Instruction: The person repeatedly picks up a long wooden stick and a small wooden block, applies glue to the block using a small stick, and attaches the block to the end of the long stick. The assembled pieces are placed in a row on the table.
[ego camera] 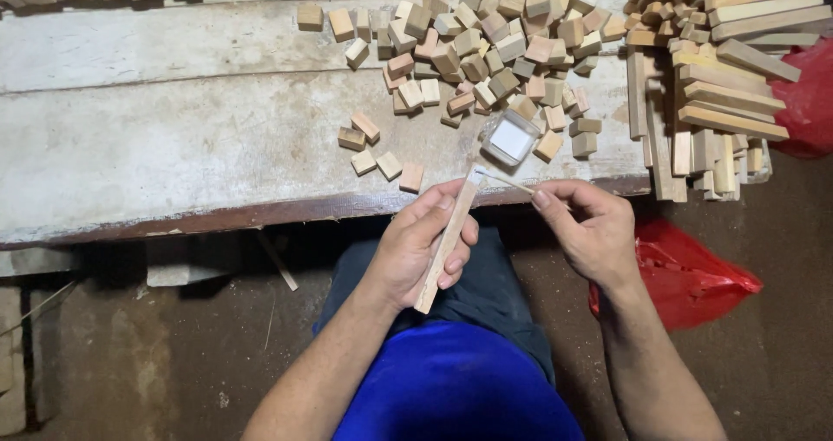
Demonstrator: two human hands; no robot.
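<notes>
My left hand (418, 246) grips a long thin wooden strip (448, 241), held upright with its top end near the bench edge. My right hand (590, 228) pinches a thin stick (512, 182) whose white-tipped end touches the top of the strip. Just beyond them, on the bench, stands a small clear container of white glue (510, 137).
A worn whitish wooden bench (173, 137) carries a heap of small wooden blocks (486, 42), several loose blocks (377, 150) and a stack of long wooden strips (720, 76) at the right. Red plastic bags (694, 276) lie on the floor to the right.
</notes>
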